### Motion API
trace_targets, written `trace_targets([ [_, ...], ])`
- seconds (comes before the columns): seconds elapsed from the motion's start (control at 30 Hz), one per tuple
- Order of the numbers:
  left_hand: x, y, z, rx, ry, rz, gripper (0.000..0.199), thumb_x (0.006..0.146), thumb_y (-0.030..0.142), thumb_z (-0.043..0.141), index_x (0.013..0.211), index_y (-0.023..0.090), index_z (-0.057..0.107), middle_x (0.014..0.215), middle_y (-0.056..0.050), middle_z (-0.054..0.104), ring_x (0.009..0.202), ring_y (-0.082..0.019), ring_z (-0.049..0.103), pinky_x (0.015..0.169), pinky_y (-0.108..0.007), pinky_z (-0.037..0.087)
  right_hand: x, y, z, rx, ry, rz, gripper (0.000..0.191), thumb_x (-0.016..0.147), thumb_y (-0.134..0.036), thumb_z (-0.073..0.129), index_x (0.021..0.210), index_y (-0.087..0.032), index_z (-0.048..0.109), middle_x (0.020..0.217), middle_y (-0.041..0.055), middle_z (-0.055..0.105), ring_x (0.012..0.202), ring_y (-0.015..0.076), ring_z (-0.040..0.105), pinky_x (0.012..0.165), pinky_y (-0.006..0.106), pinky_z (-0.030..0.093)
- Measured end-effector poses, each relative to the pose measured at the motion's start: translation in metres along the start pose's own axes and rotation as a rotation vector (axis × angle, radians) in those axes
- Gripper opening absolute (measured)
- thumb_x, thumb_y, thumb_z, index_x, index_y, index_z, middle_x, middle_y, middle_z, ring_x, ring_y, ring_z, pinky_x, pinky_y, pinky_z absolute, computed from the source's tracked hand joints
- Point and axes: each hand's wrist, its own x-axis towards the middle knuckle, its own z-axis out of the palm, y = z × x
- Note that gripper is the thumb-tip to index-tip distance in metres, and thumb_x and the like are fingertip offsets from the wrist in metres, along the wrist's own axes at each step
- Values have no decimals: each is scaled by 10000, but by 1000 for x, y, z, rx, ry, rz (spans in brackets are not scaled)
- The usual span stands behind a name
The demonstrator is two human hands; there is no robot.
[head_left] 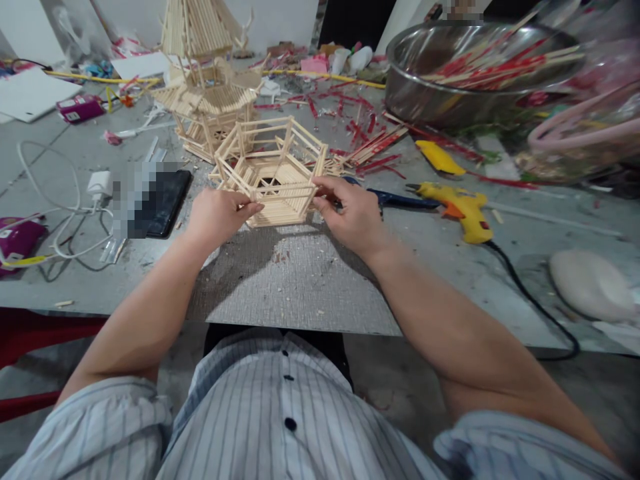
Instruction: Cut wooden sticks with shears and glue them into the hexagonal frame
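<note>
A hexagonal model of thin wooden sticks (280, 212), with a slatted floor and an open railing, sits on the table in front of me. My left hand (220, 212) is closed in a pinch at the front left corner of its railing. At the front right corner, my right hand (347, 210) pinches the other end of the same front rail. Whether that rail stick is loose or fixed, I cannot tell. Just behind stands a taller stick pagoda (205, 100) with a pointed roof. To the right of my right hand lies a yellow glue gun (465, 207).
Dark-handled pliers (405, 200) and a yellow-handled tool (439, 158) lie right of the model. A steel basin (410, 100) holds red-wrapped sticks. Left are a phone (167, 200) and a white charger (100, 183) with cable. Red scraps (367, 123) litter the back.
</note>
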Motion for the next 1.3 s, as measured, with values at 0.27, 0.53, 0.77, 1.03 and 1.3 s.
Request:
trace_targets([
  [0.27,-1,3,-2,-19,-9,20,369,850,440,516,640,198,700,458,-12,509,594,-141,507,609,-290,336,0,-2,-1,5,-10,7,333,851,-271,522,1162,-254,643,1019,63,727,861,241,671,802,421,515],
  [0.53,-1,3,-2,-8,-20,1,320,829,417,537,703,200,735,481,-18,551,583,-140,505,604,-292,343,-1,-2,1,4,-12,0,349,850,-279,510,1177,-236,623,989,68,715,829,230,662,783,406,518],
  [0.77,1,2,0,-6,-6,7,262,801,410,582,751,225,761,485,-5,579,551,-129,503,587,-284,347,3,-4,-4,-97,48,-43,498,832,-398,575,1311,-276,512,1225,117,604,1165,337,541,973,551,434],
  [1.03,1,5,0,24,-68,-39,349,842,432,543,661,189,715,477,-11,529,561,-137,495,609,-289,325,26,-3,2,-133,-66,-163,319,747,-438,702,1032,-309,638,1357,67,539,1339,393,373,1050,649,306],
  [1.3,1,6,1,4,-68,-27,328,833,388,538,589,191,636,454,-12,481,604,-152,495,642,-284,337,38,-1,11,-84,-121,-157,138,778,-434,668,770,-297,684,1274,42,601,1333,399,391,1067,707,224],
])
